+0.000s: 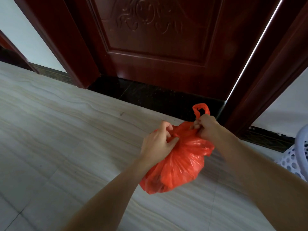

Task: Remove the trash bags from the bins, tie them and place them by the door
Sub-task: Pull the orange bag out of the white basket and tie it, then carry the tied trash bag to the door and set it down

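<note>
Red trash bag is up off the floor, held w/ both hands, just in front of the dark red door, toward its right side near the frame. Left hand grips the bunched plastic at the bag's neck on the left, fingers curled in, thumb pressing the gather. Right hand is fisted round the right handle strip; handle loop sticks up above the knuckles. Strip between the hands looks twisted at the neck; can't tell if a knot is closed, fingers cover it. Bag body is full, rounded, hangs below the hands betw the two forearms, crinkled and glossy. Black threshold strip runs along the door bottom. Door edge shows a thin bright light gap on the right. White perforated basket at far right edge, near the right forearm, apart from the bag. Pale tiled floor w/ streaky grain.
</note>
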`<action>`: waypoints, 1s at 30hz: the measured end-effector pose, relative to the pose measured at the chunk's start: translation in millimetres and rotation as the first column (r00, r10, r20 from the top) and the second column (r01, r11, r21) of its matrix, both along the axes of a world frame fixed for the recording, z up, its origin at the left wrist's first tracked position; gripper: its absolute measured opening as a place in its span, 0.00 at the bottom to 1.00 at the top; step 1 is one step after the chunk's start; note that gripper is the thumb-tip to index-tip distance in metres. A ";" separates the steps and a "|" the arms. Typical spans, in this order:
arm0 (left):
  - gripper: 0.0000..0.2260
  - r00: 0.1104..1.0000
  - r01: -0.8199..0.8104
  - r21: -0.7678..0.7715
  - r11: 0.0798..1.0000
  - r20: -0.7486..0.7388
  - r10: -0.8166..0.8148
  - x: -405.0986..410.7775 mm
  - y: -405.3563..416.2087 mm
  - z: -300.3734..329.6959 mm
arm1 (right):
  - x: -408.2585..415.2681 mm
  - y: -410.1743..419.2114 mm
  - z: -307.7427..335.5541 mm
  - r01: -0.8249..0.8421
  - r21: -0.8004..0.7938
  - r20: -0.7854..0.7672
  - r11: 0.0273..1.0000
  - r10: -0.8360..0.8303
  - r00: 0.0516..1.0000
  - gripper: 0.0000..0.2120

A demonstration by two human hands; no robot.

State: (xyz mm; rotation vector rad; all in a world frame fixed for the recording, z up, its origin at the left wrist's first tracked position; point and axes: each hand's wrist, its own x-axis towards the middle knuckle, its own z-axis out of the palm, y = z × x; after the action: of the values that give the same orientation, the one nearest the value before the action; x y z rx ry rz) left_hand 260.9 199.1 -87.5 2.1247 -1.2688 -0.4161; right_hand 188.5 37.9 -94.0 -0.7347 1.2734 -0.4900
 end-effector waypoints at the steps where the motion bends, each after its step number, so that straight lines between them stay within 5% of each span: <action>1: 0.14 0.996 0.025 0.013 1.000 0.087 -0.026 1.0 2.9 -1.5 | 0.0 0.0 0.9 -0.019 -0.022 -0.022 1.000 0.019 1.000 0.14; 6: 0.12 0.954 0.184 -0.086 0.979 0.257 -0.156 -3.9 8.9 -7.8 | -13.3 -11.4 3.8 0.058 -0.068 -0.030 0.996 -0.060 0.998 0.17; 10: 0.06 0.833 0.286 -0.120 0.951 0.521 -0.185 -6.2 17.3 -2.8 | -32.8 -14.0 -2.3 0.153 -0.051 -0.046 0.987 -0.156 0.987 0.16; 20: 0.05 0.915 -0.001 0.176 0.984 0.397 -0.070 -13.4 71.5 23.8 | -52.6 48.6 39.5 0.121 0.053 -0.159 0.991 -0.112 0.981 0.16; 23: 0.10 0.985 -0.100 0.465 0.880 0.174 0.020 -11.2 94.2 84.0 | -45.1 84.4 105.2 0.001 0.143 -0.092 0.990 0.012 0.996 0.13; 26: 0.13 0.979 -0.132 0.590 0.797 -0.051 0.199 5.7 124.7 136.9 | -18.1 118.8 171.6 -0.223 0.138 -0.105 0.965 0.238 0.966 0.11; 28: 0.16 0.968 -0.153 0.628 0.763 -0.061 0.245 14.6 146.1 187.4 | 2.8 143.8 218.7 -0.450 0.053 -0.275 0.891 0.447 0.851 0.10; 30: 0.19 0.953 -0.205 0.644 0.737 -0.041 0.301 28.5 171.5 249.7 | 25.9 170.7 282.5 -0.722 -0.031 -0.465 0.691 0.629 0.622 0.11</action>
State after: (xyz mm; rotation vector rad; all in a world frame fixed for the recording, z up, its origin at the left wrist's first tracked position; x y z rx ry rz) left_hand 289.3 370.6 162.2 2.7212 -0.7866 -0.9694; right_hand 214.4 208.6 188.5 -1.5030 1.2193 0.1909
